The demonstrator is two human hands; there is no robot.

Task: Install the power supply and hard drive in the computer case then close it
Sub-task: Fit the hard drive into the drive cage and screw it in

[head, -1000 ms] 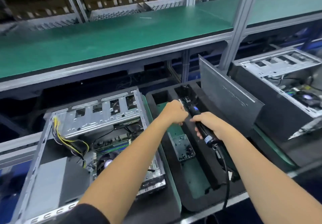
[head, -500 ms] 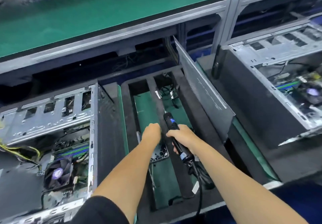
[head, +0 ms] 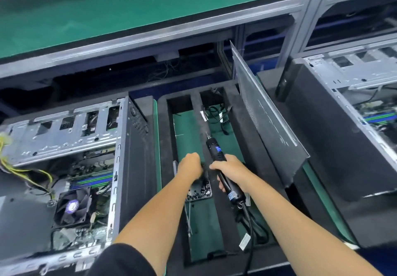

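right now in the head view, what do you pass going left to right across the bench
open computer case → left hand over the screw tray → right hand gripping the electric screwdriver → leaning side panel → second open case

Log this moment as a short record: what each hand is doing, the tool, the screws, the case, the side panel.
left hand: fingers curled, over the screw tray; grasp hidden
right hand: grips the electric screwdriver
screw tray: small, holds dark screws, in the foam tray
computer case: open, on its side, left of the foam tray
side panel: off, leaning upright to the right
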